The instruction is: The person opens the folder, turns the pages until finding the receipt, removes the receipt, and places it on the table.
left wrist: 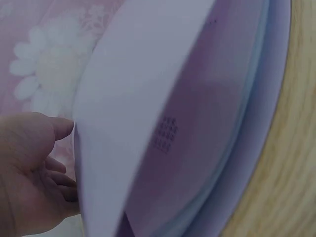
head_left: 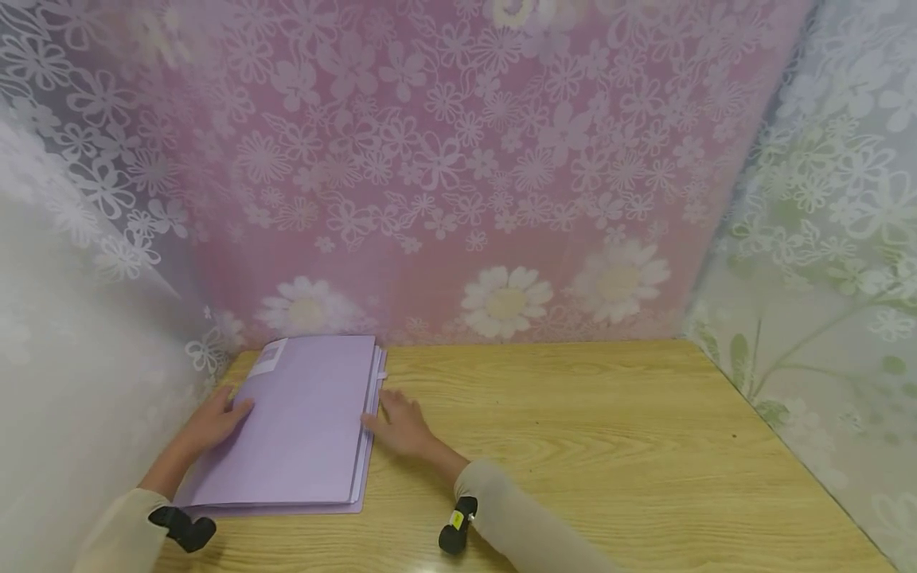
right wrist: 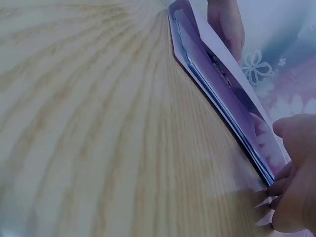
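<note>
A lilac display folder (head_left: 308,422) lies on the left part of the table, its front cover slightly raised from the pages inside. At its left side is my left hand (head_left: 212,422), the thumb on the cover's edge and the curled fingers against the spine (left wrist: 78,163). My right hand (head_left: 404,426) holds the opposite edge, thumb at the cover and fingers low against the page edges (right wrist: 261,173). Printed text on an inner page (left wrist: 165,133) shows through the gap in the left wrist view. A white label (head_left: 268,357) marks the cover's upper left corner.
The wood-grain table (head_left: 573,446) reaches far to the right of the folder. A pink flowered sheet (head_left: 444,199) rises behind it, with pale flowered sheets (head_left: 845,318) at both sides. A small tab (head_left: 382,376) sticks out of the folder's right edge.
</note>
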`<state>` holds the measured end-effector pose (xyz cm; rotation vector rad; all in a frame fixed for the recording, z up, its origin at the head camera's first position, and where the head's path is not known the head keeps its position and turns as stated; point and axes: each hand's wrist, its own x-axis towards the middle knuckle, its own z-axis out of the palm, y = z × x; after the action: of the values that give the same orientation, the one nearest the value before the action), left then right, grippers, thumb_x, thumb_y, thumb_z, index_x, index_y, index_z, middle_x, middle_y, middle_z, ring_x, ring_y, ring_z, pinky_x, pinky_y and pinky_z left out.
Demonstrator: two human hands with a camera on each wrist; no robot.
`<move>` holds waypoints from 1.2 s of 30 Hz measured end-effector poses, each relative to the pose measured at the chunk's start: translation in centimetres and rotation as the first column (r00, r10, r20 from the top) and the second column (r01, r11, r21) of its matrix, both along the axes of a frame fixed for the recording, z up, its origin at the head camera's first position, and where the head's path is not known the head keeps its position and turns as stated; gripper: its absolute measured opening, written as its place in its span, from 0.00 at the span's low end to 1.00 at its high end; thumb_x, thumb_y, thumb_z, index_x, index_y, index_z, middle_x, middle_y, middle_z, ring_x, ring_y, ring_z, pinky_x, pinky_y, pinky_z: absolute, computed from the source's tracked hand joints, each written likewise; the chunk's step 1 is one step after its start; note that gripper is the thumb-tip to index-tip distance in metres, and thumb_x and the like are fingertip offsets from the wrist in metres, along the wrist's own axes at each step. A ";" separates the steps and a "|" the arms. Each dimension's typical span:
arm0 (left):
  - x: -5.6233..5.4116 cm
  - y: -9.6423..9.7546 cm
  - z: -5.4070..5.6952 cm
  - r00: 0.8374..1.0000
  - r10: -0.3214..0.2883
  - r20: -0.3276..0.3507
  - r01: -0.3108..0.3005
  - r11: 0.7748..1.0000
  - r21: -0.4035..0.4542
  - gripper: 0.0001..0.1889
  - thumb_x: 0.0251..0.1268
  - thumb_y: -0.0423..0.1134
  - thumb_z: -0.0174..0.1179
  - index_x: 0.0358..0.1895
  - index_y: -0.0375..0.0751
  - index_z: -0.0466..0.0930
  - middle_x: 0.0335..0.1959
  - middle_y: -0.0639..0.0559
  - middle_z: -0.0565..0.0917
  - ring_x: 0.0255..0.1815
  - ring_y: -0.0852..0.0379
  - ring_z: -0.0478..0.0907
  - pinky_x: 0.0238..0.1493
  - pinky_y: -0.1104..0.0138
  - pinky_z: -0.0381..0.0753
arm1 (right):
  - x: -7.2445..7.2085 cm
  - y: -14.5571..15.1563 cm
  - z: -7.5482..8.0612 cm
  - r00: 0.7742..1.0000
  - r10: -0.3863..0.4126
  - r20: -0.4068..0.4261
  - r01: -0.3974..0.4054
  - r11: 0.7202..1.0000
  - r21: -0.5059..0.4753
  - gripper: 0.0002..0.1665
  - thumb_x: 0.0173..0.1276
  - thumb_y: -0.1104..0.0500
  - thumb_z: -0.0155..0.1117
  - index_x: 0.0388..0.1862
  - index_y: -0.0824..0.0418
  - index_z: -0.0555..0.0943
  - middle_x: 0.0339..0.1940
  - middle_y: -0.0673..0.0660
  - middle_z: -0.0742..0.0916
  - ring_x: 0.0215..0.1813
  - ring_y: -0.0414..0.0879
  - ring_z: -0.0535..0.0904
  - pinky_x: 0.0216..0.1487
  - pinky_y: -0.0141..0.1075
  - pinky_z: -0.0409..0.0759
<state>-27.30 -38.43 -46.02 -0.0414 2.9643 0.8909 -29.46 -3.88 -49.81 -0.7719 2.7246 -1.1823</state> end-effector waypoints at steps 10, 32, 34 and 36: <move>0.7 0.0 0.0 1.000 -0.007 0.016 0.007 1.000 -0.012 0.37 0.84 0.46 0.43 0.70 0.08 0.51 0.70 0.13 0.57 0.73 0.17 0.54 0.72 0.32 0.59 | 0.5 -1.1 0.4 1.000 -0.028 0.011 0.028 0.999 -0.015 0.34 0.79 0.50 0.53 0.74 0.72 0.67 0.76 0.69 0.72 0.80 0.64 0.62 0.81 0.61 0.54; 1.3 4.1 2.2 0.999 0.022 0.049 -0.030 0.985 0.173 0.40 0.71 0.46 0.65 0.70 0.14 0.61 0.67 0.16 0.68 0.67 0.21 0.70 0.63 0.40 0.78 | 0.3 4.3 0.4 0.955 0.034 0.294 0.125 0.852 -0.508 0.37 0.67 0.73 0.66 0.74 0.73 0.67 0.74 0.71 0.73 0.74 0.63 0.72 0.66 0.46 0.79; 1.3 5.2 2.2 0.998 0.017 0.064 -0.030 0.978 0.208 0.40 0.70 0.45 0.65 0.70 0.14 0.60 0.67 0.16 0.68 0.67 0.22 0.71 0.62 0.41 0.79 | 0.3 5.5 0.6 0.957 0.018 0.290 0.132 0.861 -0.491 0.36 0.67 0.72 0.66 0.74 0.73 0.68 0.75 0.70 0.72 0.74 0.64 0.72 0.65 0.45 0.80; 1.2 6.4 2.1 0.997 0.014 0.080 -0.033 0.969 0.244 0.41 0.70 0.45 0.66 0.71 0.14 0.59 0.68 0.17 0.67 0.68 0.23 0.70 0.64 0.41 0.78 | 0.2 6.8 0.9 0.956 0.015 0.293 0.136 0.861 -0.490 0.36 0.67 0.72 0.66 0.74 0.74 0.67 0.76 0.71 0.71 0.74 0.65 0.71 0.65 0.45 0.80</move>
<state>-26.10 -32.00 -43.95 -0.0999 2.7651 1.2219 -29.31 2.95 -48.95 -0.4930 2.2301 -1.8999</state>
